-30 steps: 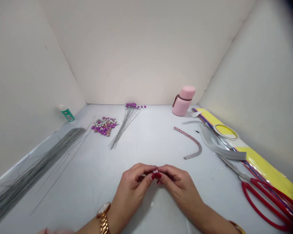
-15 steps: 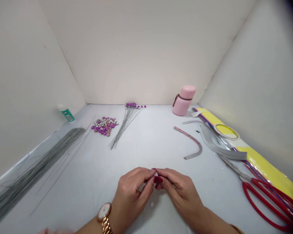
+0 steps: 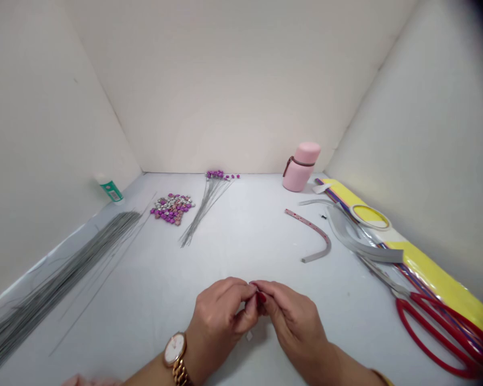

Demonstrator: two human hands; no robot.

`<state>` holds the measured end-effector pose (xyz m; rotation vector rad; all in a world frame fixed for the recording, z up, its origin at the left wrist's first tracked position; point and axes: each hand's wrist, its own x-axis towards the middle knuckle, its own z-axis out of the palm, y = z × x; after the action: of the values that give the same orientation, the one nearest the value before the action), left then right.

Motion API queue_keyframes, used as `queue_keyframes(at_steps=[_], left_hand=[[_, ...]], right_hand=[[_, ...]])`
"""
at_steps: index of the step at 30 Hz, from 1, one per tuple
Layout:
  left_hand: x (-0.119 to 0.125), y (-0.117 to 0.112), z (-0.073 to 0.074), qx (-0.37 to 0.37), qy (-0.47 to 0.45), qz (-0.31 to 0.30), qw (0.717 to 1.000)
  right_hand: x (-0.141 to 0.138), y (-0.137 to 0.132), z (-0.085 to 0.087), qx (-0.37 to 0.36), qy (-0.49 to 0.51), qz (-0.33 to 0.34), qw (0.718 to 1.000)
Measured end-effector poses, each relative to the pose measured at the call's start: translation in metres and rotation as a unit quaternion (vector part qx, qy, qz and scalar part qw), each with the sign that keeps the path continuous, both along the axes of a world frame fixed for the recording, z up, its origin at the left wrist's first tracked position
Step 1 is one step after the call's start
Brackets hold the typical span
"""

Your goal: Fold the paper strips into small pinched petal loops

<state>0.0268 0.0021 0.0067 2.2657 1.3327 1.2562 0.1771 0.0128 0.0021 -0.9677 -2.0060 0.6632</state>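
Observation:
My left hand (image 3: pixel 224 308) and my right hand (image 3: pixel 295 311) meet at the front middle of the table, fingertips pinched together. Whatever lies between them is tiny and mostly covered by fingers and red nails, so I cannot make out its kind. A small white square piece (image 3: pixel 249 336) lies on the table just below the fingertips. A gold watch (image 3: pixel 174 348) is on my left wrist. Farther back rests a bundle of thin grey wires tipped with purple buds (image 3: pixel 215 175), beside a pile of purple, silver and pinkish beads or buds (image 3: pixel 172 208).
Long grey wires (image 3: pixel 76 268) lie at left, near a green-and-white tube (image 3: pixel 111 190). A pink flask (image 3: pixel 300 171) stands at the back. To the right are a curved strip (image 3: pixel 316 228), grey strips (image 3: pixel 380 254), a tape roll (image 3: pixel 388 225), red-handled scissors (image 3: pixel 438 321) and yellow sheets (image 3: pixel 438 273).
Both hands stay together, with the fingertips shifted slightly and pressed closer, covering more of the small thing between them. The view has moved a little.

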Motion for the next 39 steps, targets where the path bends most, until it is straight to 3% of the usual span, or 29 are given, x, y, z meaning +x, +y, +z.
queue_keyframes(at_steps=[6,12,16,23,30,35,39], left_hand=[[-0.001,0.002,-0.001,-0.029,0.013,0.011,0.999],[-0.006,0.008,0.004,0.014,0.196,0.0,0.981],[-0.004,0.009,0.001,0.041,0.231,0.018,0.972],[0.0,0.008,-0.002,0.029,0.198,0.027,0.979],[-0.004,0.007,0.003,-0.113,0.064,-0.045,0.99],[-0.002,0.002,0.007,-0.216,-0.082,-0.081,0.97],[-0.002,0.0,0.009,-0.252,-0.131,-0.103,0.953]], right_hand=[[0.002,0.004,-0.002,0.028,-0.022,-0.019,0.999],[0.005,0.004,-0.001,0.056,-0.058,-0.004,0.997],[0.003,0.003,-0.003,0.044,-0.057,0.003,0.997],[0.0,0.001,-0.006,0.057,-0.054,-0.01,0.997],[0.002,0.002,0.001,-0.089,0.071,0.006,0.993],[0.003,0.005,0.005,-0.122,0.111,0.027,0.986],[0.003,0.006,0.004,-0.158,0.148,0.02,0.976]])
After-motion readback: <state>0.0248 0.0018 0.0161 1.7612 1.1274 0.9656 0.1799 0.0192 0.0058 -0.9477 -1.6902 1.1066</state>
